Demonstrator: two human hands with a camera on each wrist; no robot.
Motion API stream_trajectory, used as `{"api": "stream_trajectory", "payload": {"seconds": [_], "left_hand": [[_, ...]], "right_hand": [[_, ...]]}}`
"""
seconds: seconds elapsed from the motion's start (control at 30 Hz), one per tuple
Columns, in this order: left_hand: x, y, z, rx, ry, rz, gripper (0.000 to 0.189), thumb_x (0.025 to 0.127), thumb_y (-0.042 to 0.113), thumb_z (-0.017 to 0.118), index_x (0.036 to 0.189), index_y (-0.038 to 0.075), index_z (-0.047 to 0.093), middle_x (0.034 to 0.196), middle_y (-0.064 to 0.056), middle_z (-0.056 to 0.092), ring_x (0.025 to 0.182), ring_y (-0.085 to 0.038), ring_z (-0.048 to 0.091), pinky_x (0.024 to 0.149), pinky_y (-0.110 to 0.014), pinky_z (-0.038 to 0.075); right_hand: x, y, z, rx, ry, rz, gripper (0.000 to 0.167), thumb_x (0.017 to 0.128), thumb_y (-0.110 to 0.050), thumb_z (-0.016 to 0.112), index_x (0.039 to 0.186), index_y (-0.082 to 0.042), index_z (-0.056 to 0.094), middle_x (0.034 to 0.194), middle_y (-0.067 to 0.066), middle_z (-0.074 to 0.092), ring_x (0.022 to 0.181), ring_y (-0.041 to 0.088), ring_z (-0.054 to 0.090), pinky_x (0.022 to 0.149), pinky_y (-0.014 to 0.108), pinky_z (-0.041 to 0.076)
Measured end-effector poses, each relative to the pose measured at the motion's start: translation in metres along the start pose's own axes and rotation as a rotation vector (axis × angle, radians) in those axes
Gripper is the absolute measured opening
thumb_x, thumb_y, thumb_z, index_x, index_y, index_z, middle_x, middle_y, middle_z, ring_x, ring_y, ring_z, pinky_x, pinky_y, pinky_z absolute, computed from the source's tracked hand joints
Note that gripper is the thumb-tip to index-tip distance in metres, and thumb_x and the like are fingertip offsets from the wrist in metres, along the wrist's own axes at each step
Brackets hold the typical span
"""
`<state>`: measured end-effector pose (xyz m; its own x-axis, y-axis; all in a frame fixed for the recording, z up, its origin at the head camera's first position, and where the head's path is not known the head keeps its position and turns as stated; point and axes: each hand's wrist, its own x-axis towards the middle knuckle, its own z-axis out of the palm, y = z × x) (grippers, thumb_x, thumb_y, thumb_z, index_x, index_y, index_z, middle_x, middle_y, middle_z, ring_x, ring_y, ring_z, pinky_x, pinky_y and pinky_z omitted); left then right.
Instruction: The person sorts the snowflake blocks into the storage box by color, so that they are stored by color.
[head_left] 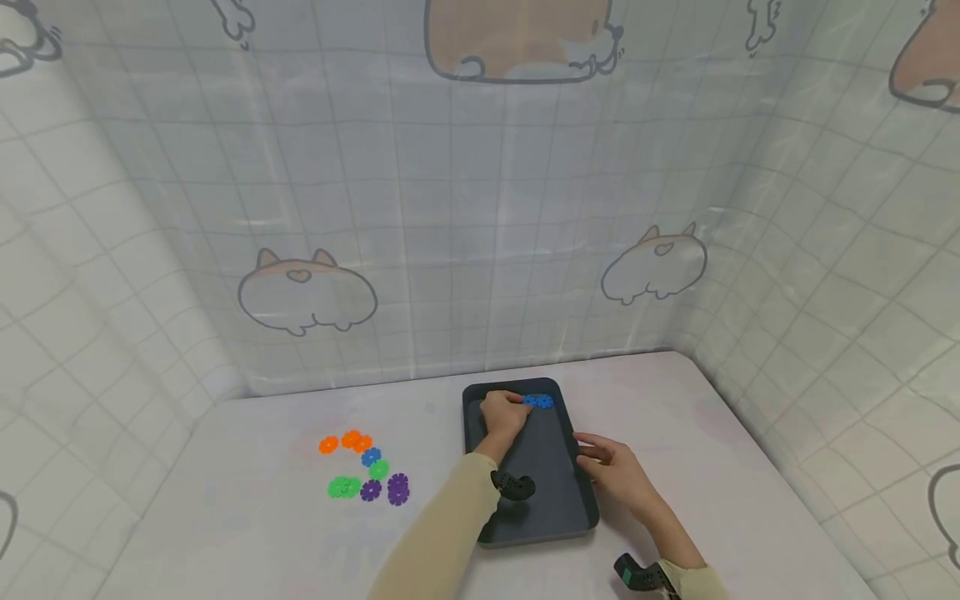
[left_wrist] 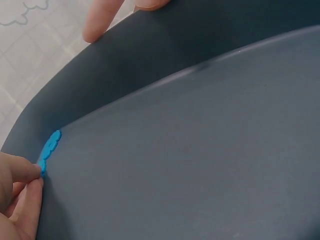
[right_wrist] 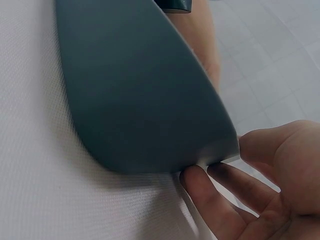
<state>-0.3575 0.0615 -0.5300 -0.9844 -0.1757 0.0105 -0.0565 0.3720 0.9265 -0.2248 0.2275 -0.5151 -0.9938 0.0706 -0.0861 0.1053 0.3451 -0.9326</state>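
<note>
On the table [head_left: 225, 517], pinching a blue disc [left_wrist: 43, 165] with left hand [head_left: 502, 413] inside tray [head_left: 546, 479]; touching tray's side with loose right hand [head_left: 617, 473].

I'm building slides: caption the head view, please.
Left hand pinches blue piece in dark tray; right hand touches its side.

The person wears a pale, creamy yellow garment. The left sleeve [head_left: 435, 533] is long and reaches close to the wrist; of the right sleeve [head_left: 699, 583] only a short part is seen. The left camera [head_left: 513, 486] is black and curved. The right camera [head_left: 643, 577], also black, carries a green patch [head_left: 627, 575].
</note>
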Motion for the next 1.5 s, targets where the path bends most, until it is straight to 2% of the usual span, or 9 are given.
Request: {"api": "stream_trajectory", "payload": {"seconds": [0.23, 0.3, 0.37, 0.47, 0.63, 0.83, 1.1, 1.33, 1.5], "left_hand": [[-0.001, 0.002, -0.013, -0.013, -0.015, 0.0, 0.015, 0.075, 0.001, 0.08, 0.09, 0.003, 0.077, 0.087, -0.009, 0.07, 0.088, -0.027, 0.064, 0.072, -0.04, 0.055], [-0.001, 0.006, -0.017, -0.029, -0.033, 0.021, 0.017, 0.077, 0.0, 0.078, 0.094, 0.003, 0.076, 0.086, -0.007, 0.07, 0.088, -0.025, 0.063, 0.072, -0.038, 0.055], [-0.001, 0.011, -0.022, -0.053, -0.066, 0.055, 0.018, 0.079, 0.002, 0.077, 0.097, 0.003, 0.076, 0.086, -0.005, 0.07, 0.086, -0.023, 0.063, 0.07, -0.036, 0.055], [-0.002, 0.02, -0.033, -0.065, -0.129, 0.143, 0.017, 0.082, 0.006, 0.076, 0.099, 0.004, 0.076, 0.086, -0.002, 0.069, 0.082, -0.019, 0.064, 0.068, -0.033, 0.055], [-0.004, 0.03, -0.061, -0.047, -0.189, 0.304, 0.016, 0.085, 0.008, 0.074, 0.101, 0.005, 0.076, 0.09, -0.003, 0.07, 0.082, -0.018, 0.066, 0.068, -0.031, 0.055], [-0.001, 0.032, -0.102, 0.019, -0.194, 0.378, 0.015, 0.086, 0.011, 0.074, 0.101, 0.008, 0.076, 0.09, -0.003, 0.07, 0.085, -0.019, 0.066, 0.071, -0.032, 0.055], [0.016, 0.01, -0.161, 0.099, -0.172, 0.446, 0.013, 0.085, 0.012, 0.076, 0.098, 0.009, 0.077, 0.087, -0.002, 0.072, 0.076, -0.017, 0.066, 0.063, -0.031, 0.055], [0.023, -0.02, -0.213, 0.194, -0.242, 0.377, 0.015, 0.085, 0.012, 0.076, 0.099, 0.007, 0.076, 0.092, -0.003, 0.071, 0.079, -0.018, 0.065, 0.067, -0.032, 0.055], [0.026, -0.045, -0.236, 0.264, -0.297, 0.34, 0.02, 0.087, 0.014, 0.074, 0.104, 0.003, 0.074, 0.095, -0.003, 0.07, 0.082, -0.018, 0.063, 0.069, -0.031, 0.054]], "right_hand": [[0.002, 0.002, 0.004, -0.014, -0.013, -0.002, 0.041, 0.092, -0.006, 0.065, 0.133, -0.01, 0.06, 0.12, 0.018, 0.064, 0.101, 0.027, 0.064, 0.067, 0.036, 0.056], [0.002, 0.002, 0.004, -0.018, -0.007, 0.002, 0.041, 0.092, -0.006, 0.065, 0.133, -0.01, 0.06, 0.12, 0.018, 0.064, 0.101, 0.027, 0.064, 0.067, 0.036, 0.056], [0.002, 0.002, 0.003, -0.023, 0.008, 0.008, 0.041, 0.092, -0.005, 0.065, 0.132, -0.011, 0.061, 0.119, 0.017, 0.064, 0.1, 0.027, 0.065, 0.067, 0.036, 0.056], [0.001, 0.001, 0.001, -0.018, 0.02, 0.015, 0.041, 0.092, -0.004, 0.065, 0.132, -0.01, 0.061, 0.119, 0.017, 0.065, 0.101, 0.027, 0.064, 0.067, 0.037, 0.056], [-0.002, 0.0, 0.001, 0.006, -0.007, -0.003, 0.041, 0.092, -0.004, 0.065, 0.133, -0.006, 0.059, 0.12, 0.021, 0.063, 0.103, 0.03, 0.064, 0.068, 0.037, 0.056], [-0.004, 0.003, -0.001, 0.004, -0.003, -0.016, 0.042, 0.092, -0.004, 0.065, 0.133, -0.006, 0.059, 0.12, 0.021, 0.063, 0.103, 0.03, 0.064, 0.071, 0.039, 0.057], [-0.002, 0.005, -0.002, 0.001, -0.007, -0.016, 0.043, 0.091, -0.005, 0.066, 0.133, -0.008, 0.059, 0.12, 0.02, 0.063, 0.102, 0.029, 0.064, 0.07, 0.038, 0.057], [-0.004, 0.003, 0.0, 0.033, -0.025, -0.02, 0.042, 0.091, -0.005, 0.066, 0.133, -0.005, 0.059, 0.117, 0.021, 0.064, 0.098, 0.028, 0.065, 0.068, 0.037, 0.057], [-0.007, 0.0, -0.001, 0.019, -0.01, -0.016, 0.042, 0.091, -0.005, 0.066, 0.133, -0.007, 0.059, 0.116, 0.02, 0.065, 0.096, 0.027, 0.066, 0.068, 0.038, 0.057]]}}
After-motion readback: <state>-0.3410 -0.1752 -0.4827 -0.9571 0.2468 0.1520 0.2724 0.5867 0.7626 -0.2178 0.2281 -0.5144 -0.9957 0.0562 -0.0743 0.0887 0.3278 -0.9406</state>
